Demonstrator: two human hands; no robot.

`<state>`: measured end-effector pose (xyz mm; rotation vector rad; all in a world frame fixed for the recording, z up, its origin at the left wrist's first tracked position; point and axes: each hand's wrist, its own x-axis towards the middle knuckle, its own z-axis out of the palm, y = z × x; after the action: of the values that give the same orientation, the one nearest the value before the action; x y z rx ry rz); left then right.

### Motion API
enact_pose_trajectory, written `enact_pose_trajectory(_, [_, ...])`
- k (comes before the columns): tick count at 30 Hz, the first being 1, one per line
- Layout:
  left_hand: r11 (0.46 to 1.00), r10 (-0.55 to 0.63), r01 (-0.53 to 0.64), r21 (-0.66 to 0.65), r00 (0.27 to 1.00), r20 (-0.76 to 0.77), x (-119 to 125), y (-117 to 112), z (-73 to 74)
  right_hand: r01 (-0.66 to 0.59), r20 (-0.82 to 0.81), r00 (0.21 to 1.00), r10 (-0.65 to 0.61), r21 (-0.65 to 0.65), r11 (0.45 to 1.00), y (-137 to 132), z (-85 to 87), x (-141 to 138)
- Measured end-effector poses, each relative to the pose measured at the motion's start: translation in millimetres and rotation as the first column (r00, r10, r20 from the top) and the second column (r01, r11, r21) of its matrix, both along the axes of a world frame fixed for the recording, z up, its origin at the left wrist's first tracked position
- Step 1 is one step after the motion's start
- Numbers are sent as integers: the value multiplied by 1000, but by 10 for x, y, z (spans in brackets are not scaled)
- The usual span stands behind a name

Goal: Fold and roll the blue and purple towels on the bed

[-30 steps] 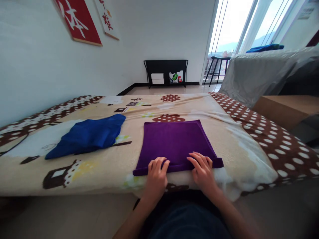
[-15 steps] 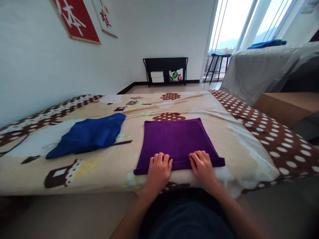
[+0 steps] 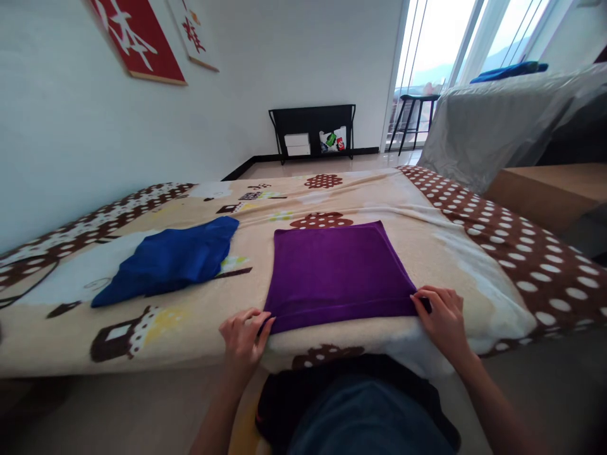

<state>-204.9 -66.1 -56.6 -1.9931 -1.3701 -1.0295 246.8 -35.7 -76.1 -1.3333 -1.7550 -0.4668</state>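
Observation:
A purple cloth lies flat on the bed, with a narrow fold along its near edge. At the near left corner, my left hand pinches the folded strip between thumb and fingers. My right hand grips the other end of that strip at the near right corner. To the left, apart from both hands, a crumpled blue cloth rests on the same blanket.
The bed carries a beige patterned blanket with brown polka-dot borders. Beyond it stands a black rack against the wall. On the right are a brown box and furniture under a plastic cover. A black stool stands by the window.
My hands have moved apart from the middle of the purple cloth's near edge to its two near corners, where they now pinch the fold. The blue cloth stays in place.

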Motion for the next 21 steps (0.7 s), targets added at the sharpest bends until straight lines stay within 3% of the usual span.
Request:
enact_pose_trajectory(8, [960, -183, 208, -187, 973, 142, -188, 5, 53, -13, -24, 1000, 13, -4, 1000, -55, -40, 135])
enact_pose_trajectory(11, [948, -197, 230, -219, 967, 159, -314, -31, 87, -91, -52, 995, 90, -24, 996, -71, -38, 179])
enact_pose_trajectory(16, [937, -226, 234, -261, 972, 61, -470, -91, 107, -336, -101, 942, 321, -235, 912, -127, -7, 381])
enact_pose_trajectory(21, [930, -164, 161, -329, 986, 18, -377, -177, 162, -338, -52, 937, 344, -368, 866, -208, 33, 535])
